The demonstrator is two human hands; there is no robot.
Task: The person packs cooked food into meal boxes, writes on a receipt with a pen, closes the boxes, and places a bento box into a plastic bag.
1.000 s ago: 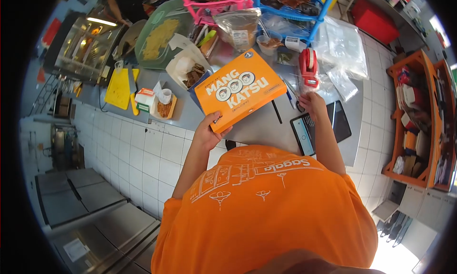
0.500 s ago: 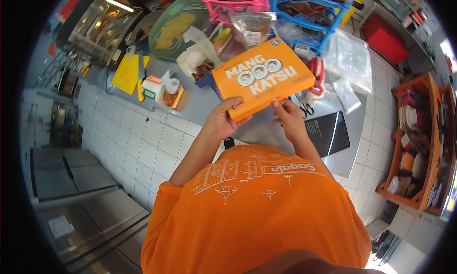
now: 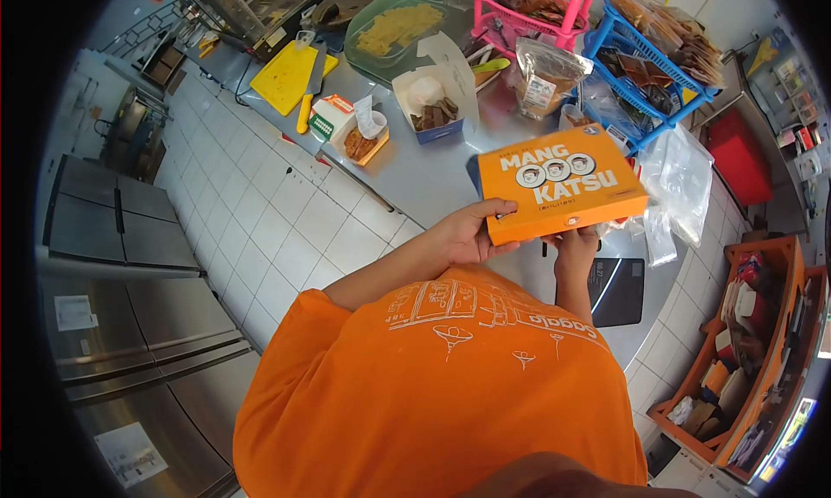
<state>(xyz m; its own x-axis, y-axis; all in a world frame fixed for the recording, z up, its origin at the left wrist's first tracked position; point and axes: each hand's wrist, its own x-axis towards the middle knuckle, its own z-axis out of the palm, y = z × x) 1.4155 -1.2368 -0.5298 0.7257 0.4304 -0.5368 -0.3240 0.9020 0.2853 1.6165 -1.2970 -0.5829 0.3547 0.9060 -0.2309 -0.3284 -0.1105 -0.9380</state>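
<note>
an orange box [image 3: 558, 182] lettered "mang katsu" is held over the steel table [image 3: 415, 182] — its near left corner is gripped by the left hand [image 3: 472, 231], thumb on top; the right hand [image 3: 574, 245] is placed under the near edge, fingers partly hidden, so its grip cannot be told — a dark tablet [image 3: 616, 290] is seen near it

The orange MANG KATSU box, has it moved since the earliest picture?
Yes, to the right, away from the open food box. Earlier the orange box met its edge in view; now bare table shows between them.
</note>
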